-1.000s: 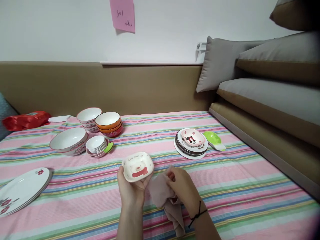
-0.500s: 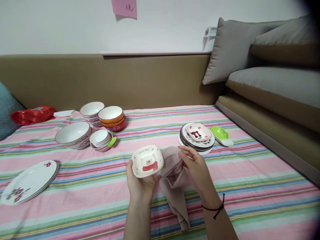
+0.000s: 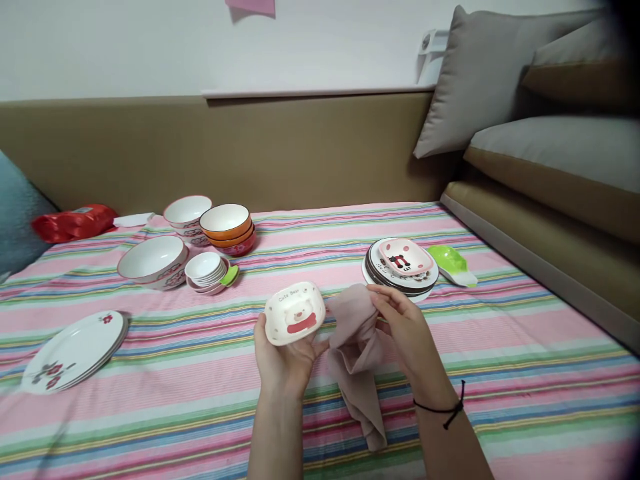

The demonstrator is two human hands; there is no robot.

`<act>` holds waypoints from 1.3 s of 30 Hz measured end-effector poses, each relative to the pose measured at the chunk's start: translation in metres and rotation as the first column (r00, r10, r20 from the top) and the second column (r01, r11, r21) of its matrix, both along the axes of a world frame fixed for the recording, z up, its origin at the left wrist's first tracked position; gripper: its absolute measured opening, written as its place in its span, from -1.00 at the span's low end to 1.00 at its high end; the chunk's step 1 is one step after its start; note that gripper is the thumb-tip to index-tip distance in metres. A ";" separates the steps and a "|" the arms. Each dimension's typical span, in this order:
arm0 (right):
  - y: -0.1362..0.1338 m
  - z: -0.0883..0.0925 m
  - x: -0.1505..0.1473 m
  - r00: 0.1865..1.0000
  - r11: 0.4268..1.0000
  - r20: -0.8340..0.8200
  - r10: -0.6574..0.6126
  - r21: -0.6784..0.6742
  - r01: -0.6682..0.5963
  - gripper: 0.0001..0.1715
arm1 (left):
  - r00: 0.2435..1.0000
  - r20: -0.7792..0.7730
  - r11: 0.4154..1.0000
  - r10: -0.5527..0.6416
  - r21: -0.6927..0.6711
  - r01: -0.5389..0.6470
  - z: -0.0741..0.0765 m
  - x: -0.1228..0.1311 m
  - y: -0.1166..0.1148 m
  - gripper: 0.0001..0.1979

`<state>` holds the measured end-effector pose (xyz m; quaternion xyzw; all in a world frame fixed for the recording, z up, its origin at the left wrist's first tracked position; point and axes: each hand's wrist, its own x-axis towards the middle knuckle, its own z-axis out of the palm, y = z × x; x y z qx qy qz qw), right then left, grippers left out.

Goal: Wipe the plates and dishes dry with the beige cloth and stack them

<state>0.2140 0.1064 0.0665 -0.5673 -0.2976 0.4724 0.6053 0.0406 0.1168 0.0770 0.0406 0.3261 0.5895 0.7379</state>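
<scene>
In my left hand [image 3: 285, 357] rests a small cream dish [image 3: 295, 312] with rounded corners and a bear in a red scarf printed inside. The dish is tilted towards me, with my thumb at its left edge and my fingers beneath. Just to the right, my right hand [image 3: 403, 323] pinches a greyish-pink cloth [image 3: 354, 333], whose end hangs down towards the bed cover. The cloth is close to the dish's right side. Behind my right hand lies a stack of plates [image 3: 373, 267], topped by a pink-rimmed dish [image 3: 407, 257] with a cat print.
Oval plates [image 3: 75, 347] are stacked at the left. Behind them stand large white bowls [image 3: 153, 260], orange bowls [image 3: 226, 223] and small white bowls [image 3: 204, 267]. A green spoon-shaped dish [image 3: 450, 261] lies right of the plates. Cushions [image 3: 555, 153] pile up at the right over the striped cover [image 3: 200, 413].
The view has shifted slightly, moving the background up and the dishes a little right. My right hand and the cloth have moved slightly right, away from the dish. Both holds are unchanged.
</scene>
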 end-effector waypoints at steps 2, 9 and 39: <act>-0.001 -0.001 0.000 1.000 1.000 -0.002 0.002 0.002 -0.002 -0.51 | 1.000 0.031 1.000 -0.003 0.005 0.003 0.000 0.002 -0.001 -0.54; -0.002 0.002 0.000 0.999 0.998 0.018 0.043 -0.038 -0.043 -0.46 | 0.998 -0.006 0.996 -0.057 -0.066 0.057 0.001 0.010 -0.002 -0.50; -0.006 0.005 -0.026 0.728 0.910 0.578 0.369 -0.064 -0.410 -0.77 | 0.998 0.012 0.991 0.063 0.119 -0.064 0.016 0.000 -0.004 -0.54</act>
